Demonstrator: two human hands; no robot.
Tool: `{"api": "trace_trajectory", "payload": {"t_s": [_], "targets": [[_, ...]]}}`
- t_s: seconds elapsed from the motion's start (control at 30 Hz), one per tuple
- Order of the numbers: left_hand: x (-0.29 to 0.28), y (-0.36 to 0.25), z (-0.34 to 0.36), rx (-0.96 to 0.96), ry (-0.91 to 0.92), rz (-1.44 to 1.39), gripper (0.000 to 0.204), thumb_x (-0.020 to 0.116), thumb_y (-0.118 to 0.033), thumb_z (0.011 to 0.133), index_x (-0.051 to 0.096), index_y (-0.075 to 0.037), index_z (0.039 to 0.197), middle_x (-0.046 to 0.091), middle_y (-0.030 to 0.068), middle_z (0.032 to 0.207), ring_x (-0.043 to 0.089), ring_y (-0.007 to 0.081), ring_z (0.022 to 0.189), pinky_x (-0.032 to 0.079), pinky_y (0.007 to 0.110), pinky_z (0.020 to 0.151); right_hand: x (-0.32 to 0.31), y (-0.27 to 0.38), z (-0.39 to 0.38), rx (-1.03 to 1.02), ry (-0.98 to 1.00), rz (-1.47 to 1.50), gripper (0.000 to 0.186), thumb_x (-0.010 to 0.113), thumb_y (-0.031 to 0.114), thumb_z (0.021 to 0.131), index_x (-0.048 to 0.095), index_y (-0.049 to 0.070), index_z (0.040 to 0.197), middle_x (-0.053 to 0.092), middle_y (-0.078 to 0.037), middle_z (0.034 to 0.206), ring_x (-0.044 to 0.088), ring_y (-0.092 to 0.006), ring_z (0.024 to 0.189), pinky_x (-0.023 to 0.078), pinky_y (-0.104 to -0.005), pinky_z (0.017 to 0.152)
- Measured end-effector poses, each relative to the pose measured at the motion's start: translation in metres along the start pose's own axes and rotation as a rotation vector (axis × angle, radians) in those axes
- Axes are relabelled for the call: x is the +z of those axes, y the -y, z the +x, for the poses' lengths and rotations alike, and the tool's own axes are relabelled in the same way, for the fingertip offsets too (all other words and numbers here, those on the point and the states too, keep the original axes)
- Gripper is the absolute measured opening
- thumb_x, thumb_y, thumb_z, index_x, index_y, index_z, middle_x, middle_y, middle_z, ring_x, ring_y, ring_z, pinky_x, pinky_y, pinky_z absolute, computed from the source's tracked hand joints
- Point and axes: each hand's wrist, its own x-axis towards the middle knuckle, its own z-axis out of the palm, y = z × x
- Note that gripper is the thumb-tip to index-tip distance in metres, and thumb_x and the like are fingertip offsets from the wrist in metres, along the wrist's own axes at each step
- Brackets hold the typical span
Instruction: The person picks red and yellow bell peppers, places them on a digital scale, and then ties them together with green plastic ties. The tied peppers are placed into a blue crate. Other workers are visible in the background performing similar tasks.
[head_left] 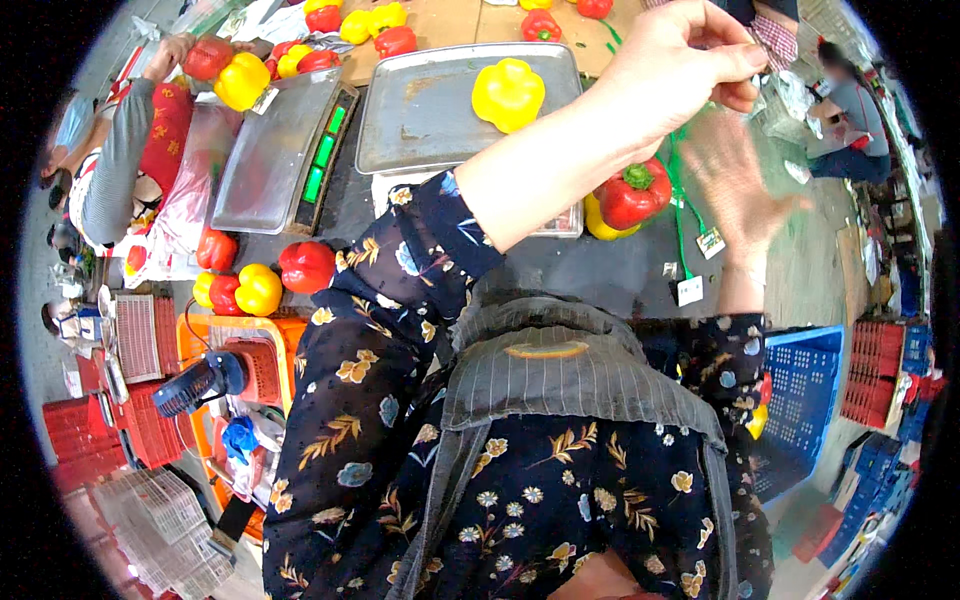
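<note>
My left hand [715, 60] reaches across to the top right with fingers curled and pinched; I cannot make out what is between them. My right hand [740, 180] is just below it, motion-blurred, with fingers spread and apparently nothing held. Green ties with small tags [690, 290] lie beside it on the dark work surface [580, 280]. A red pepper [630, 200] rests against a yellow one [605, 228], just left of my right hand. Another yellow pepper [507, 95] sits on a metal tray [400, 130] beyond my left forearm.
A second metal tray [260, 150] and several peppers [305, 268] lie left. An orange crate [195, 330] and a blue crate [800, 400] flank me below. A co-worker's arm [140, 130] reaches among peppers at upper left; another person [845, 120] is at upper right. Cardboard [460, 25] lies behind the trays.
</note>
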Motion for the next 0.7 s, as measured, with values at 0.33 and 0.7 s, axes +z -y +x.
{"api": "trace_trajectory", "payload": {"t_s": [0.33,0.7], "targets": [[0.022,0.032,0.009,0.174,-0.053,-0.037,0.012,0.066,-0.004,0.082,0.057,0.001,0.089,0.062,0.008,0.076,0.064,0.0154,0.064,0.054,0.027,0.058,0.05,-0.041,-0.004,0.223,-0.058,-1.259,0.069,0.065,0.02,0.083,0.03,0.003,0.14,0.038,-0.014,0.139,0.036,-0.0266,0.129,0.027,-0.0372,0.108],[-0.056,0.018,-0.038,0.209,-0.169,0.382,0.042,0.048,-0.026,0.096,0.042,-0.004,0.131,0.055,0.0152,0.123,0.055,0.0221,0.112,0.045,0.034,0.093,-0.016,0.006,-0.033,-0.366,-0.716,-0.269,0.043,0.037,0.04,0.099,0.035,0.013,0.065,0.038,-0.002,0.06,0.045,-0.0186,0.064,0.039,-0.0512,0.097]]}}
